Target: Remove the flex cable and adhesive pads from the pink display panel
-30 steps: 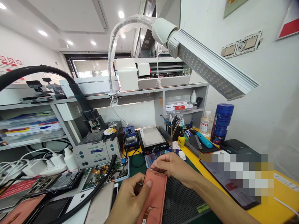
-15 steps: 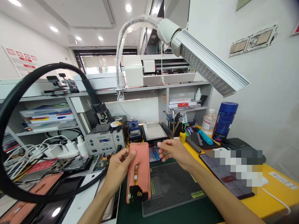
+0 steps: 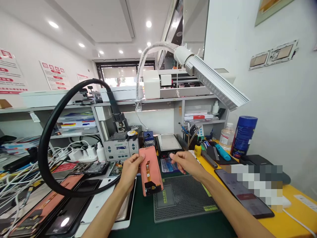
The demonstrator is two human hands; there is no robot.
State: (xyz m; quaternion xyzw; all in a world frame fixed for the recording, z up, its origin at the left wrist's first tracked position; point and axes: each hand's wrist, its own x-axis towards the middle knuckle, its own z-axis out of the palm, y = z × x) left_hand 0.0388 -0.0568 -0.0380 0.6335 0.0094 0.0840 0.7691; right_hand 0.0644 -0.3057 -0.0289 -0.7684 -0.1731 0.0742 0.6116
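Observation:
My left hand (image 3: 130,169) grips the upper left edge of a phone screen (image 3: 156,165) between thumb and fingers. The screen's pink-orange back faces me, with a ribbon cable (image 3: 148,172) down its middle and a black connector section at the bottom. It is held tilted up above the left part of a grey perforated mat (image 3: 190,198). To the right of the screen, apart from it, my right hand (image 3: 188,163) has its thumb and forefinger pinched together. Anything between those fingertips is too small to make out.
A soldering station (image 3: 120,148) stands back left, its black hose (image 3: 49,132) looping around the left side. Phones and a second pink-backed screen (image 3: 56,191) lie left. A dark tablet (image 3: 244,191) lies right, near bottles and tools. A lamp (image 3: 218,81) overhangs the bench.
The view has tilted up and turned left. The screen stays in my left hand, now a little farther from me and leaning more. My right hand keeps its pinch beside it.

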